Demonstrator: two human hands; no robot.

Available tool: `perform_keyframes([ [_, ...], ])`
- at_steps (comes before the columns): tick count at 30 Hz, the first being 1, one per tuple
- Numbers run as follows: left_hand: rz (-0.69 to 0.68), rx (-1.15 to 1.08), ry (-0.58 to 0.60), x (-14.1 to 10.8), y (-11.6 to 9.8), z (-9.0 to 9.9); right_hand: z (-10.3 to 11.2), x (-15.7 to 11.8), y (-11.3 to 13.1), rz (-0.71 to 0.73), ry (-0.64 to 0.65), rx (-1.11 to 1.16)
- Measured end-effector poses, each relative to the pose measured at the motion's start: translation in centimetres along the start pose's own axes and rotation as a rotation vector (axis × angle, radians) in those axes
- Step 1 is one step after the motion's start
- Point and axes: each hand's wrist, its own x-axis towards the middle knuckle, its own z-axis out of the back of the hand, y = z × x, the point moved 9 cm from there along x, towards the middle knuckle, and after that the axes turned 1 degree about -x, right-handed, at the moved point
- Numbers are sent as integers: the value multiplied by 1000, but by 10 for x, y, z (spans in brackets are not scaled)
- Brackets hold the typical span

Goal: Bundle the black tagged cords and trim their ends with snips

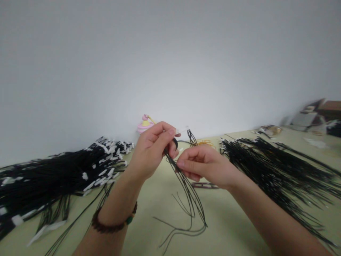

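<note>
Pinching seen: thin black wires (191, 199) are held by the left hand (151, 151) and right hand (205, 165), strands dangling over the worktop (157, 217). A clear-white tip (182, 130) is pinched by the left hand; exact grip points are hidden by fingers. White-ended wire bundles (53, 174) and (274, 170) are laid either side. Pink-yellow object (145, 125) is unidentifiable. Far-right clutter (306, 117) is blurred.

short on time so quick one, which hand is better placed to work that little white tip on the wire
Left, probably. The left hand seems to pinch the small white plastic tip between thumb and fingers. The right hand sits lower, pinching the black wires, clear of the tip.
</note>
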Motion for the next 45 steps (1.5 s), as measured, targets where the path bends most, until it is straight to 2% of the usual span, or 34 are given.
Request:
perform_keyframes([
  [4, -16, -3, -22, 1, 0, 3, -3, -1, 4, 13, -50, 7],
  [8, 24, -78, -9, 2, 6, 2, -3, -4, 10, 61, -88, -12],
  [13, 126, -171, 71, 4, 18, -3, -6, -8, 16, 89, 3, -98],
  [19, 166, -219, 58, 3, 21, -3, -3, -8, 15, 76, 35, -293],
  [21, 170, -223, 50, 3, 21, -3, 0, -9, 17, 95, 3, -379],
  [25, 168, -223, 61, 2, 19, -4, 5, -15, 32, 215, -156, -699],
  [27, 157, -228, 75, 0, 18, -5, 2, -19, 38, 261, -183, -767],
  [30, 135, -239, 95, -2, 14, -6, -1, -21, 39, 258, -175, -715],
  [32, 124, -242, 104, -3, 12, -7, 0, -21, 35, 189, -158, -603],
  [36, 106, -256, 98, -2, 8, -5, -3, -27, 31, 31, 34, -120],
  [38, 100, -278, 90, -2, 6, -3, 2, -37, 38, 44, 96, 49],
  [40, 101, -296, 82, -1, 4, 0, 24, -48, 50, 138, -8, 40],
  [41, 99, -303, 76, 0, 3, 2, 42, -56, 56, 198, -132, -41],
  [43, 90, -312, 61, 0, 1, 6, 89, -80, 71, 304, -525, -298],
  [45, 82, -317, 47, 1, 1, 10, 120, -101, 86, 350, -732, -501],
])
